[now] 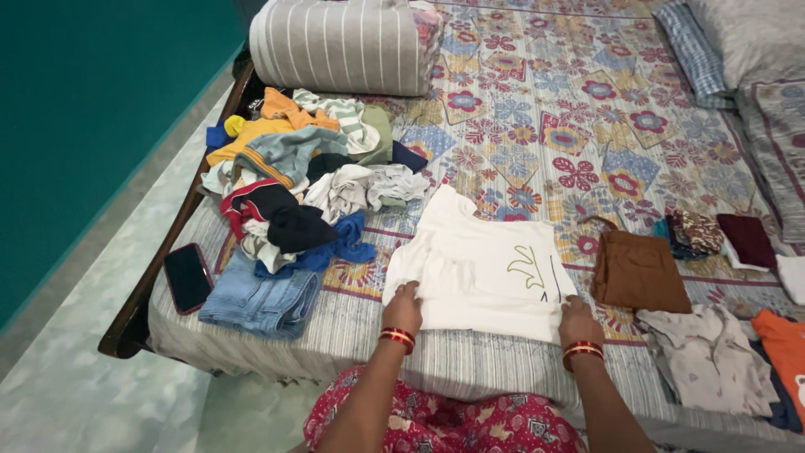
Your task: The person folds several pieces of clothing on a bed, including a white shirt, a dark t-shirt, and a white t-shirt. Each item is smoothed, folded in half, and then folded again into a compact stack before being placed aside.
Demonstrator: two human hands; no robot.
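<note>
White top (478,273) w/ a green leaf print lies flat near the bed's (470,361) front edge, about mid-width. Left hand (403,309) rests on its lower left hem, fingers together & curled down onto the cloth; can't tell if they pinch it. Right hand (579,322) sits on the lower right hem, fingers bent onto the fabric edge, same doubt re: grip. Both wrists carry red bangles.

Toward the bed's left edge: a heap of mixed unfolded clothes (293,180), w/ blue jeans (262,300) at its front and a dark phone (187,277) just beside them at the left edge. Folded brown garment (639,273) just right of the top. More folded pieces (713,356) near the front right corner. Striped rolled bedding (340,44) at the far left.
</note>
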